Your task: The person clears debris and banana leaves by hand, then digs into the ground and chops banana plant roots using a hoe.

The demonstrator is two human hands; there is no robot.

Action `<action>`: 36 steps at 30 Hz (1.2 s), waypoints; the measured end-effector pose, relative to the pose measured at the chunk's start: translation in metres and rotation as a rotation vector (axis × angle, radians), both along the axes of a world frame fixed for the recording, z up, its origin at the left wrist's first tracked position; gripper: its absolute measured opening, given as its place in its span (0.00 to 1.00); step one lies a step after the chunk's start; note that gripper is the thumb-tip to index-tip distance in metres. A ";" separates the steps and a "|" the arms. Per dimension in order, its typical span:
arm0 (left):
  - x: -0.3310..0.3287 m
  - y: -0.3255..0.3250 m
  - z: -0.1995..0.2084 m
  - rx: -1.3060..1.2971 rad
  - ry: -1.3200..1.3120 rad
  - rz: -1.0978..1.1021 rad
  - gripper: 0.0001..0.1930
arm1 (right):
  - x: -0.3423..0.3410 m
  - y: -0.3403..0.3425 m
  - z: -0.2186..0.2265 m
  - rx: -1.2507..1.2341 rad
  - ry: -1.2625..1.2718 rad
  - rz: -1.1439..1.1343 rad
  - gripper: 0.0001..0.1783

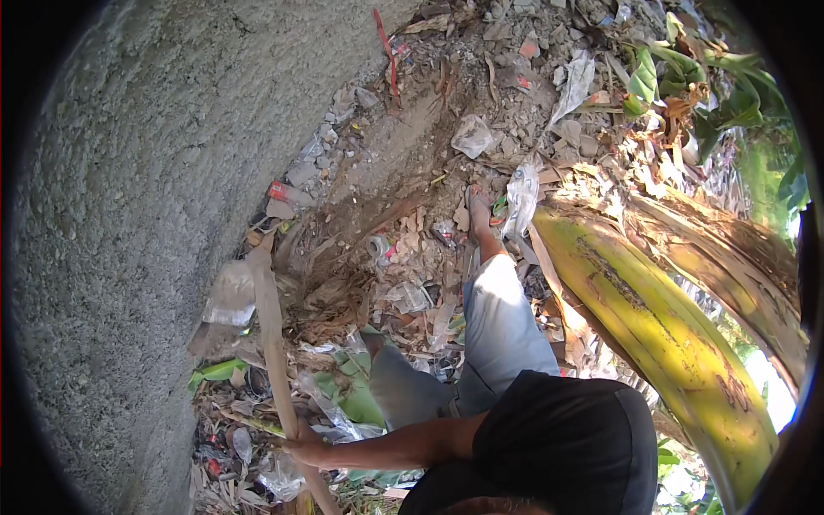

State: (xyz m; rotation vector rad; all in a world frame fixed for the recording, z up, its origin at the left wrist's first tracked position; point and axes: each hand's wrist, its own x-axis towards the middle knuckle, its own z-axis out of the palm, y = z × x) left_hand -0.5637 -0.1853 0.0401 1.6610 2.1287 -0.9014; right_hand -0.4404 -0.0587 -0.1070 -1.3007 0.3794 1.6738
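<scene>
My right arm reaches leftward from a black sleeve. At the lower middle left, my right hand [305,446] is closed round a long wooden handle [273,335]. The handle slants up to the ground beside the rough wall and leaves the view at the lower edge. By its upper end lies a flat pale piece [232,296]; I cannot tell whether it is a tool blade or plastic. My left hand is out of view. A green leaf [356,395] and clear plastic [330,421] lie next to my right hand.
A rough grey wall [129,257] fills the left side. To the right leans a thick yellow-green banana stem [661,318]. Loose soil [403,146] with stones, dry leaves and plastic scraps covers the ground. My bare foot [478,215] stands by a white plastic bag [521,202].
</scene>
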 end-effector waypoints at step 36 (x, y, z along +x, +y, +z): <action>0.140 0.181 -0.112 -0.257 -0.317 -0.488 0.14 | 0.182 0.020 -0.212 -0.361 0.041 -0.191 0.14</action>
